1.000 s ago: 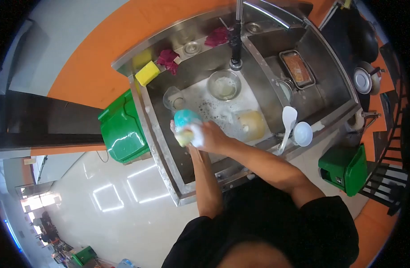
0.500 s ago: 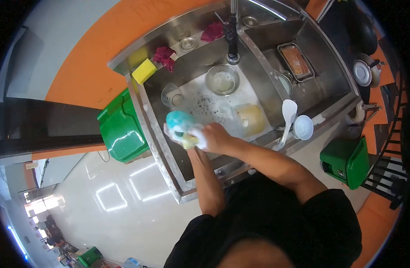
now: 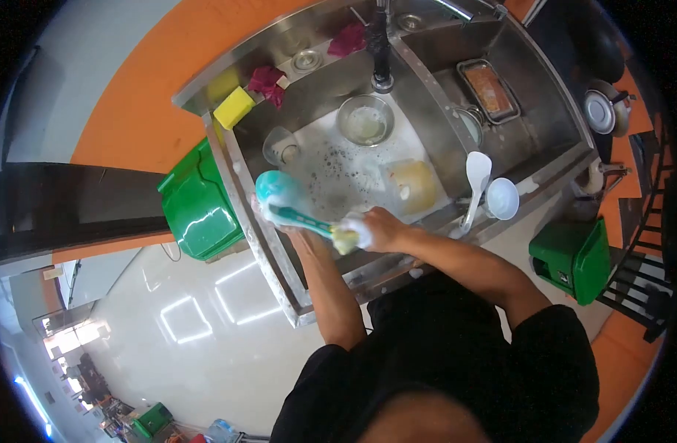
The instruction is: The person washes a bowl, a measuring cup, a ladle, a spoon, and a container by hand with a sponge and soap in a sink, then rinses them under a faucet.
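Observation:
Over the left basin, my left hand (image 3: 273, 218) is closed around the head end of a soapy teal ladle (image 3: 309, 220). Its rounded bowl faces up and its handle points right. My right hand (image 3: 385, 230) grips a foamy yellowish sponge (image 3: 344, 241) against the handle's far end. Suds cover part of the right fingers. Below them in the basin are a steel bowl (image 3: 365, 120), a clear cup (image 3: 281, 146) and a yellowish container (image 3: 413, 186) in sudsy water.
A white rice paddle (image 3: 477, 177) and a white bowl (image 3: 502, 199) rest on the sink's front ledge. The right basin holds a rectangular pan (image 3: 489, 91). A yellow sponge (image 3: 234, 108) and maroon cloth (image 3: 268, 83) lie along the rim. A black faucet (image 3: 380, 55) stands behind.
My hands have moved apart: the left, with the ladle's bowl, went left, and the right slid right with the sponge along the handle. More of the handle now shows.

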A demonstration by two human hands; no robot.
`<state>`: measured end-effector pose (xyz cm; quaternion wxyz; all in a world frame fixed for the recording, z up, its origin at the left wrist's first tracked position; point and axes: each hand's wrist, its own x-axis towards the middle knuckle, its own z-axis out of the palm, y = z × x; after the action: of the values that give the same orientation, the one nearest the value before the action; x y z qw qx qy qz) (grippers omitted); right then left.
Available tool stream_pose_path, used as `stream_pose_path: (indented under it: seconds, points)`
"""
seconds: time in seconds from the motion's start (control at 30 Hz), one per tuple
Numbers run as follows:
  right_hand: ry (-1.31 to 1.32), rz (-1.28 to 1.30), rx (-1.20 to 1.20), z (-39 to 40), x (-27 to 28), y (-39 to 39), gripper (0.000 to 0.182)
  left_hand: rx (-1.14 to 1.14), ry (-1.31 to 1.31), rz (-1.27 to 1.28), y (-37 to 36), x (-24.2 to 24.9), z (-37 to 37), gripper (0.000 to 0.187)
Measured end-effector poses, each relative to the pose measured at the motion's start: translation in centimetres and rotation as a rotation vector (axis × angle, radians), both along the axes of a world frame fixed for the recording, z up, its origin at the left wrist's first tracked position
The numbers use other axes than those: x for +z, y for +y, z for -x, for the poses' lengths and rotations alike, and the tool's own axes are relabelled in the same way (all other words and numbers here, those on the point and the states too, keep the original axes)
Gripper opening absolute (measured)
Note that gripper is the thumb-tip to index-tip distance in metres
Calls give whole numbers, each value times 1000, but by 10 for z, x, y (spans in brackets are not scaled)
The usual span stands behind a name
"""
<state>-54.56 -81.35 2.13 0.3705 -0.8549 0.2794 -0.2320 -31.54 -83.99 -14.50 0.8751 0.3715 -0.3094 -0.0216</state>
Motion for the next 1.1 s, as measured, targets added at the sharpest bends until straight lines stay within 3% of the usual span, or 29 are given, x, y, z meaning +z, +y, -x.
stream_pose_path:
  seconds: [0.07,0.13,0.2,0.23,0.27,0.33,0.37,0.5,0.57,0.6,0.63,0.67,0.7,0.73,0.77,0.83,0.93,1.1]
  points:
    - [38,-47,70,5,-3,-5,31,2,-175,-166,-7,-18,-10,69]
    - [-86,-75,40,-4,-3,-8,31,-7,-259,-262,0,-19,-1,68]
    - [-140,-52,-45,-30,14,-17,31,-49,-195,-338,1,42,46,67]
    - [-194,-28,-130,-36,20,-20,30,260,-259,-526,-7,42,64,64]
    - [-195,-32,-135,-34,20,-16,30,255,-263,-529,1,45,60,64]
    - [63,-119,-33,-28,20,-7,32,-307,110,-192,13,54,45,58]
    - [72,-141,6,-14,16,-1,36,-304,-20,7,2,71,47,49]
    - [329,-228,178,27,-5,18,42,-451,72,-12,3,91,31,47]
    - [168,-335,-80,36,-8,18,46,-548,133,-7,-3,99,26,46]
    - [172,-335,-71,30,5,12,46,-592,167,-11,-1,103,26,46]
    - [-75,-257,-167,18,17,4,47,-588,167,-14,5,106,32,46]
    - [-326,-168,-268,3,28,-7,48,-438,32,-169,10,110,44,45]
    - [-353,-121,-211,-12,31,-19,48,-288,-103,-313,11,115,56,43]
    - [-376,-77,-155,-25,35,-26,49,-299,-106,-307,14,120,67,43]
    - [-378,-70,-164,-35,41,-30,49,-435,130,-331,17,126,76,42]
    - [31,-129,-270,-51,54,-39,47,-623,450,-335,20,152,92,33]
    - [106,-129,-337,-65,37,-45,55,-638,522,-381,21,186,101,22]
    - [-60,-208,-309,-33,30,-17,62,-627,430,-434,26,160,76,18]
